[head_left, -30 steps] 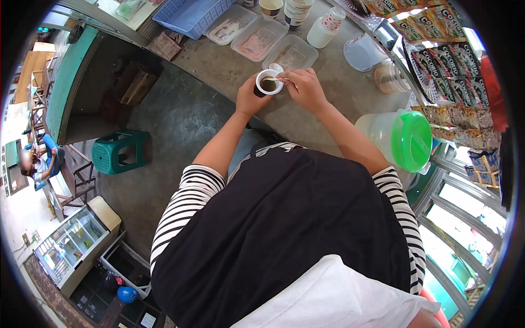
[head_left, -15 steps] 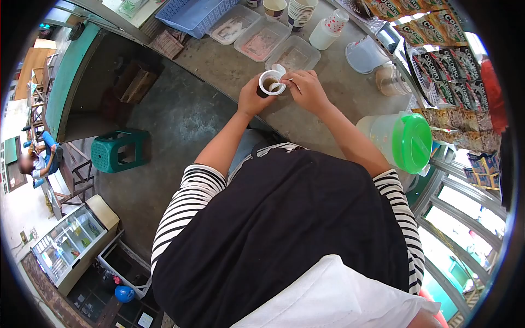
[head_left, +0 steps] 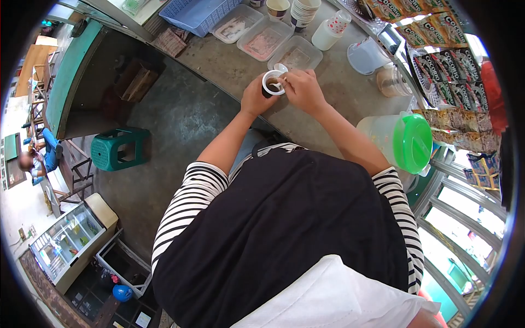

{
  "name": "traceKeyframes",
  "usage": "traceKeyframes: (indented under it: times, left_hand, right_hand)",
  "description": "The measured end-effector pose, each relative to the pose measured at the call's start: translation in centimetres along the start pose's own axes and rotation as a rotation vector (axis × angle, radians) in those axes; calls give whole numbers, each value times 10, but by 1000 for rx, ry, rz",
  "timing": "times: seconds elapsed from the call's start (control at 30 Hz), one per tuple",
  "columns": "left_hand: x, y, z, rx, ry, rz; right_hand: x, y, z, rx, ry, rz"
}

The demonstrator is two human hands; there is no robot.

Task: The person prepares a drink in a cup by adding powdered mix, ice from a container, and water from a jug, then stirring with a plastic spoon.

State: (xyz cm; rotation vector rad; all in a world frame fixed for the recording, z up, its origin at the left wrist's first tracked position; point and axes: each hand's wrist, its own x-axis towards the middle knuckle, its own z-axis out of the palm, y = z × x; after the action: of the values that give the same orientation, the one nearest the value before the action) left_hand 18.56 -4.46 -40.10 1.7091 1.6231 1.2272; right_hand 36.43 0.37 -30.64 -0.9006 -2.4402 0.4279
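My left hand (head_left: 252, 99) is wrapped round a small cup (head_left: 265, 86) with a white rim and a dark drink inside, held at the counter's front edge. Over the cup's mouth, my right hand (head_left: 304, 91) pinches a white spoon (head_left: 279, 85) whose lower end is inside the cup. Just behind the rim shows a small white rounded piece (head_left: 280, 68). Beyond the hands stands a clear plastic tub (head_left: 296, 54) with some residue in it.
More tubs (head_left: 265, 38), a blue basket (head_left: 199, 16), stacked paper cups (head_left: 304, 13) and a white container (head_left: 326, 37) line the counter's back. A green-lidded bucket (head_left: 413, 143) stands by my right forearm. Sachet strips (head_left: 451, 65) hang at right. A green stool (head_left: 120, 149) is on the floor; a person (head_left: 41, 156) sits far left.
The cup and both hands have shifted slightly to the right in view. My right fingers now sit closer over the cup, and the spoon's position in it has changed.
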Motion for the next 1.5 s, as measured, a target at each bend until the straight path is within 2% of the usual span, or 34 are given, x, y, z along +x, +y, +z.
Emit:
traceKeyframes:
  times: [0.07, 0.1, 0.17, 0.2, 0.27, 0.3, 0.37, 0.47, 0.57, 0.7, 0.77, 0.9, 0.97, 1.1, 1.17, 1.27, 1.4, 1.5]
  left_hand:
    - [0, 0, 1, 0, 1, 7]
    - [0, 1, 0, 2, 3, 12]
    - [0, 3, 0, 13, 9, 18]
    - [0, 5, -1, 24, 17, 21]
    - [1, 7, -2, 13, 15, 20]
    - [1, 9, -3, 3, 11, 19]
    - [0, 13, -5, -1, 0, 1]
    - [0, 9, -4, -13, -12, -17]
    - [-1, 4, -2, -21, -14, -12]
    - [-1, 7, -3, -16, -13, 12]
    - [0, 8, -5, -15, -19, 17]
    - [-1, 7, -4, -20, -21, 38]
    - [-1, 7, -3, -24, -26, 22]
    - [-1, 6, -3, -13, -15, 10]
    - [-1, 4, -3, -10, -24, 7]
    - [-1, 5, -3, -12, -40, 7]
    - [1, 9, -6, -16, -19, 50]
    - [2, 8, -7, -85, -41, 39]
  right_hand:
    - [-1, 8, 12, 196, 28, 290]
    - [-2, 7, 13, 196, 30, 290]
    - [-3, 5, 14, 399, 182, 408]
    - [-3, 4, 11, 399, 182, 407]
    - [-3, 5, 2, 187, 154, 258]
    - [-6, 7, 6, 186, 154, 258]
    - [-9, 12, 16, 368, 134, 391]
    - [-9, 18, 14, 398, 46, 410]
    - [-2, 28, 8, 298, -17, 282]
    - [-3, 30, 9, 350, 18, 317]
    - [-3, 35, 15, 365, 32, 234]
    - [11, 22, 1, 359, 26, 240]
    - [15, 14, -4, 262, 23, 126]
    - [10, -1, 0, 73, -40, 56]
    - [7, -3, 6, 123, 36, 96]
    - [10, 5, 3, 207, 41, 147]
    - [10, 10, 3, 164, 98, 133]
    - [6, 9, 8, 262, 73, 260]
